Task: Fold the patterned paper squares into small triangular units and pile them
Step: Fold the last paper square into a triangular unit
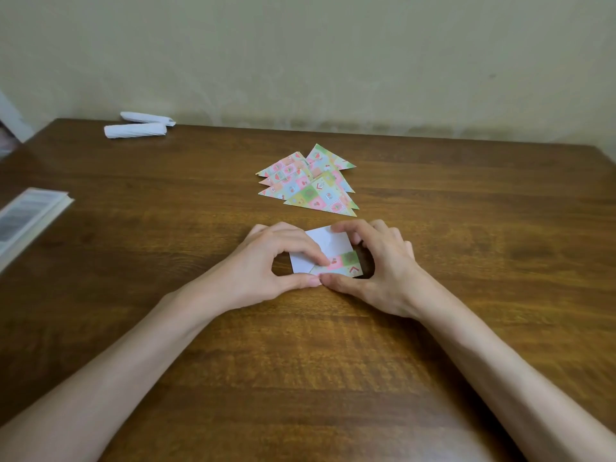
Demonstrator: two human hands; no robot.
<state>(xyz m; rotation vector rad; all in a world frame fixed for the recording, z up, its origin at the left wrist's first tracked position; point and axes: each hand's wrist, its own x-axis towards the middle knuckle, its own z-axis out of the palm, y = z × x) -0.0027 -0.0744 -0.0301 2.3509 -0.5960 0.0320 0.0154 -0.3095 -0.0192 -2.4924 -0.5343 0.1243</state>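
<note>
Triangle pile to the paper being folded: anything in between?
Nothing: only a bare strip of the wooden table between the triangle pile and the paper, per the head view.

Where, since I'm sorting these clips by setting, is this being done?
Probably a room at home used for hobby craft: a plain wooden table against a bare painted wall, with a pile of folded triangles and a half-folded paper square on it.

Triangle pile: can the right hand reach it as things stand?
Probably yes: the triangle pile lies just beyond the right hand, with only bare table between. That hand holds the partly folded paper square together with the left hand, so it must let go first.
</note>
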